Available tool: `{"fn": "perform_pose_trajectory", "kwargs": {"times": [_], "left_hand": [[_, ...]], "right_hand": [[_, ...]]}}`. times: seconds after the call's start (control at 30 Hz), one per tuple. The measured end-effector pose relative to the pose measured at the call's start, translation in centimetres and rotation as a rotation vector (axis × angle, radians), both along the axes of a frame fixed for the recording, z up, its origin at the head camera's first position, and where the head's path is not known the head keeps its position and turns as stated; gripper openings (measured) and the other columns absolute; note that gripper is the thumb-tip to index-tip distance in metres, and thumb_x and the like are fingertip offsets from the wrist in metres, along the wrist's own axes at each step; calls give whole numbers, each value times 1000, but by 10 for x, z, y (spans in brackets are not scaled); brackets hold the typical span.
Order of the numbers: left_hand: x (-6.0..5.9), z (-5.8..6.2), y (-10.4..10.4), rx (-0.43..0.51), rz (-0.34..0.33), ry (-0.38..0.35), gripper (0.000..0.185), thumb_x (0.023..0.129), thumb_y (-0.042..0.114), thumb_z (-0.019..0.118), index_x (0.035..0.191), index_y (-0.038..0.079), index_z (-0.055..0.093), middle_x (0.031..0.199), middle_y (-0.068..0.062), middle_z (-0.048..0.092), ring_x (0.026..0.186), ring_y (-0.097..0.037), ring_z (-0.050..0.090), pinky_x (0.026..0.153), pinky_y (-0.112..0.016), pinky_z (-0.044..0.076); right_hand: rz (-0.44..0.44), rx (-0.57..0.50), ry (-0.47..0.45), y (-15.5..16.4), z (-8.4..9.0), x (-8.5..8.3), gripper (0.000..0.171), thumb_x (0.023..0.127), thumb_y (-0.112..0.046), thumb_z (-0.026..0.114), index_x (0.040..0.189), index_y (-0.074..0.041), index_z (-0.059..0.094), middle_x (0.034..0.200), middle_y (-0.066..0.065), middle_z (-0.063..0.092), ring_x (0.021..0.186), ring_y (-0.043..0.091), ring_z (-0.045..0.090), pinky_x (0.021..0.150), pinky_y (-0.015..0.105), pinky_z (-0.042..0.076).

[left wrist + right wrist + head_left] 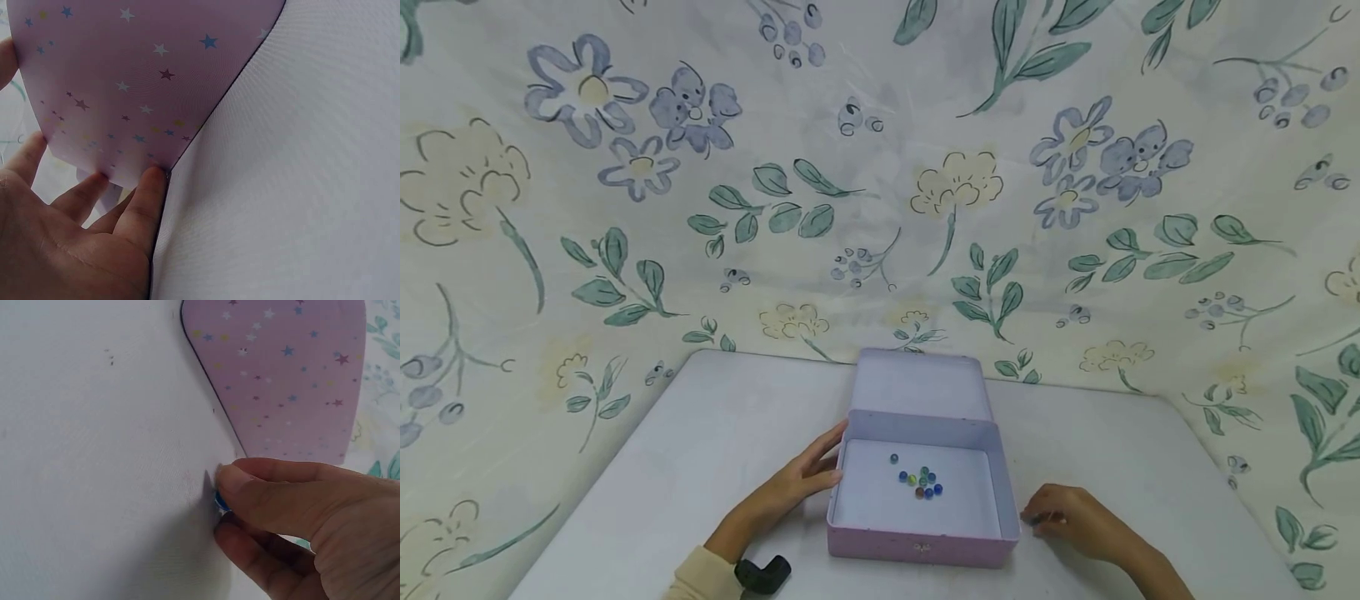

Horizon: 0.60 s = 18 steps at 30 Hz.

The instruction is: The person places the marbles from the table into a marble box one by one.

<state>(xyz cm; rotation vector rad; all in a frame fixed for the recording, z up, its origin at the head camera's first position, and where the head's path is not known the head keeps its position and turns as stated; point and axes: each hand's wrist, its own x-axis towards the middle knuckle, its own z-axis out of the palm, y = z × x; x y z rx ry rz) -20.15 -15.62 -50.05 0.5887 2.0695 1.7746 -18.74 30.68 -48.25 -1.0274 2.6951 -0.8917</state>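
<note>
A pink tin box [880,543] with a pale inside and a star print stands on the white table, its hinged lid [921,385] tipped back. Inside lie several glass marbles [924,482], mostly blue and green, one of them brown. My left hand [793,483] rests against the box's left side; in the left wrist view its fingertips [152,181] touch the starry wall. To the right of the box, my right hand [1071,518] pinches a blue marble [221,502] between thumb and fingers, close over the table. Those fingers partly cover the marble.
The white table [700,417] extends to both sides of the box. Behind it hangs a floral cloth [865,208]. A black strap-like piece [763,575] is at the left wrist, beside a beige sleeve [703,575].
</note>
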Motion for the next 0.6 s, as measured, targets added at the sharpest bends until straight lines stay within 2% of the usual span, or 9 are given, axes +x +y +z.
{"fn": "perform_pose_trajectory", "kwargs": {"times": [0.13,0.37,0.6], "left_hand": [[0,2,0,-3,3,-6,71,104,22,50,162,30,10,169,-13,1,150,-54,12,115,-69,23],[-1,2,1,-3,7,-4,71,104,22,50,162,32,11,170,-12,1,150,-53,11,116,-70,22],[-1,0,1,0,4,-10,71,104,23,51,162,31,11,170,-12,1,150,-53,12,115,-70,23]], "right_hand": [[18,15,81,0,-1,0,13,83,-4,76,94,-9,79,92,-5,72,86,1,65,69,21,57],[37,-1,137,0,0,-1,11,83,-4,76,93,-6,79,89,-6,71,82,2,66,69,20,57],[33,23,94,0,12,-4,14,84,1,73,96,-3,78,91,1,73,83,4,68,69,19,57]]}}
